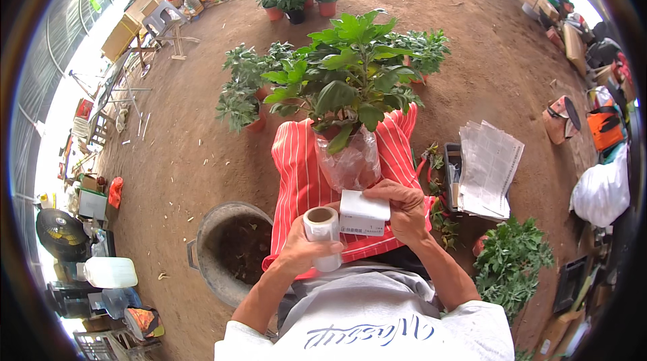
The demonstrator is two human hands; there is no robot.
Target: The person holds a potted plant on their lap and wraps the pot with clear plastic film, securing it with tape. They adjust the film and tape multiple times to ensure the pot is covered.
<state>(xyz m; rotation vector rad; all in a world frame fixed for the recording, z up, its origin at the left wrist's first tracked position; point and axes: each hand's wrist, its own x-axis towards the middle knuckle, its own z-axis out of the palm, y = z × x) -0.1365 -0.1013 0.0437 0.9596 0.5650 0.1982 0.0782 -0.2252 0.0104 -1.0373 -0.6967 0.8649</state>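
Observation:
My left hand is closed round a roll of clear plastic film with a cardboard core, held upright. In my right hand is a white paper slip with printing on it, pinched by its right edge just beside the roll. Beyond both hands, a potted leafy plant stands on the red striped apron over my lap. Clear plastic film wraps its pot and hides part of it.
A large grey tub with soil stands at the left. On the right, newspapers lie over a dark crate, with red-handled pruning shears near it. More potted plants stand ahead, and a leafy plant is at the lower right.

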